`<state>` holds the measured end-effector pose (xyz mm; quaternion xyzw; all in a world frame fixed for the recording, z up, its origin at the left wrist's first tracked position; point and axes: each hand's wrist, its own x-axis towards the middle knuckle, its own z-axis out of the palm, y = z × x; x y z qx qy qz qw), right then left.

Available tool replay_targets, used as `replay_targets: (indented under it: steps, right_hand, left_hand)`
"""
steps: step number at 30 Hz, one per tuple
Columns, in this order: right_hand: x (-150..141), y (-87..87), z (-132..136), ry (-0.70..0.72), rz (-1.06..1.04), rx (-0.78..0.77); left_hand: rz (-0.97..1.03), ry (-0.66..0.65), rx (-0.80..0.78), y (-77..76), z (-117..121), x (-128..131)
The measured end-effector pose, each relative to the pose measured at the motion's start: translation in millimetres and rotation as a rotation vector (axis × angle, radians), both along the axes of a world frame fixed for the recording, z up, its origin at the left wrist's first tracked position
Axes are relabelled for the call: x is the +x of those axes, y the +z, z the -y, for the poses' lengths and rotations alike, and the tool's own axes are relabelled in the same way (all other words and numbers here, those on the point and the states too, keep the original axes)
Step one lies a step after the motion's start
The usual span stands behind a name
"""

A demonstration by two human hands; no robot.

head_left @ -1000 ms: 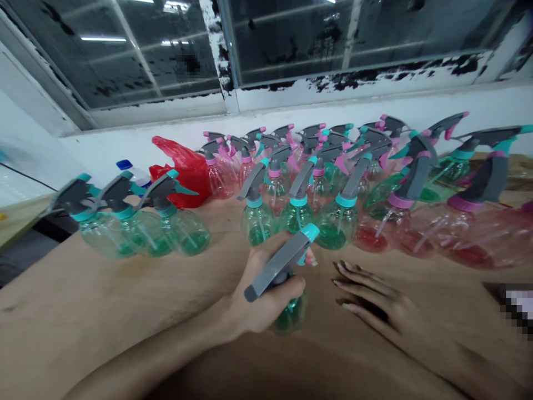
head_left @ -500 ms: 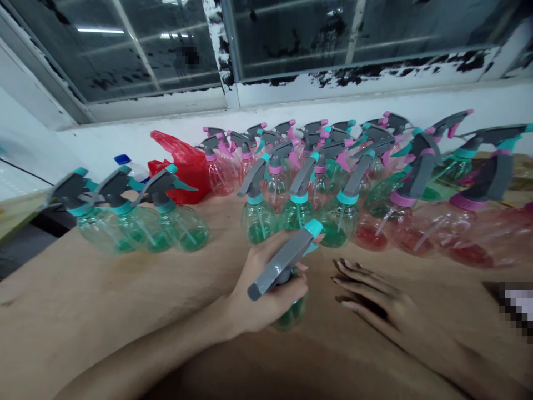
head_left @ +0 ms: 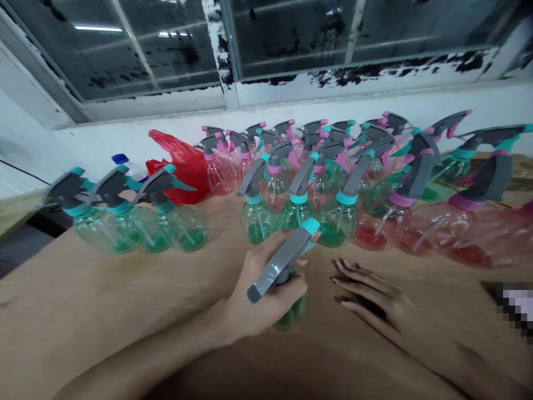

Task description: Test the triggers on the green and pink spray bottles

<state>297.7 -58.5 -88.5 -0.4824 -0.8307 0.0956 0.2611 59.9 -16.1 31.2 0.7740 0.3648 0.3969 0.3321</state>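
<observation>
My left hand [head_left: 260, 294] is closed around the neck of a green spray bottle [head_left: 280, 261] with a grey trigger head and turquoise nozzle. The bottle stands near the front of the table, its lower body partly hidden by my fingers. To the right, my right hand [head_left: 375, 297] rests on the tabletop, fingers stretched out and slightly spread, holding nothing. Just beyond my left hand stands a row of green spray bottles [head_left: 339, 219] with turquoise collars. Pink spray bottles [head_left: 377, 228] with pink collars continue the row beyond my right hand.
Three green spray bottles [head_left: 191, 230] stand together at the left. A red plastic bag [head_left: 183, 172] and a blue-capped bottle [head_left: 132, 169] sit behind them. Many more sprayers crowd the back, below a window [head_left: 353, 39]. The wooden table [head_left: 137, 294] spans the foreground.
Almost nothing differs; the view has shifted very slightly. My left hand keeps its grip on the spray bottle, and my right hand lies in the same place.
</observation>
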Motion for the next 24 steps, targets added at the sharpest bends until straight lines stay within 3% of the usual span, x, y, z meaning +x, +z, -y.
replay_targets:
  steps: [11, 24]
  right_hand:
    - [0.5, 0.3, 0.1, -0.004, 0.005, 0.004]
    - [-0.2, 1.0, 0.3, -0.007, -0.01, -0.014]
  left_hand:
    - [-0.009, -0.035, -0.018, -1.7, -0.9, 0.1]
    - [-0.055, 0.01, -0.009, 10.6, -1.2, 1.3]
